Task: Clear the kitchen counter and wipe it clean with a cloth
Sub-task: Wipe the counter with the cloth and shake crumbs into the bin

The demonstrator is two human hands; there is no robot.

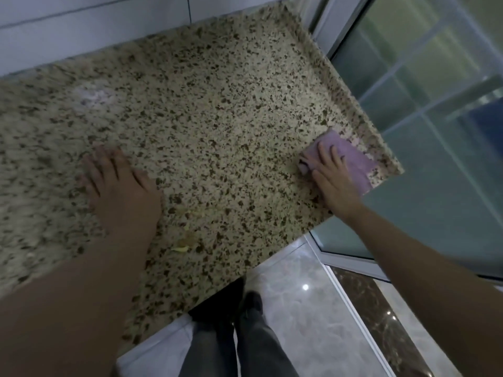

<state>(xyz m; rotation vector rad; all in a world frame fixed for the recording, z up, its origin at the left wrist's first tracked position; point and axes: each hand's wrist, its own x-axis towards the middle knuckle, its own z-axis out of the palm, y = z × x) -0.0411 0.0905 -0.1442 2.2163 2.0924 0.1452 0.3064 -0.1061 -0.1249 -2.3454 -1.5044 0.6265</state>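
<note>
Right hand [333,180] flat on purple cloth [353,159] at counter [217,104] corner — left hand [122,191] splayed, grip released.

The speckled granite counter [217,118] carries a folded lilac cloth [351,156] at its right corner, lying flat beneath the right hand's fingers [325,156] and reaching past their tips toward the edge. A few yellowish scraps [185,244] lie on the stone beside the left wrist, well behind the left fingers [100,167], which rest spread on bare granite.

bare forearms without sleeves, dark grey trousers [245,349] and dark shoes [251,300] below.
</note>
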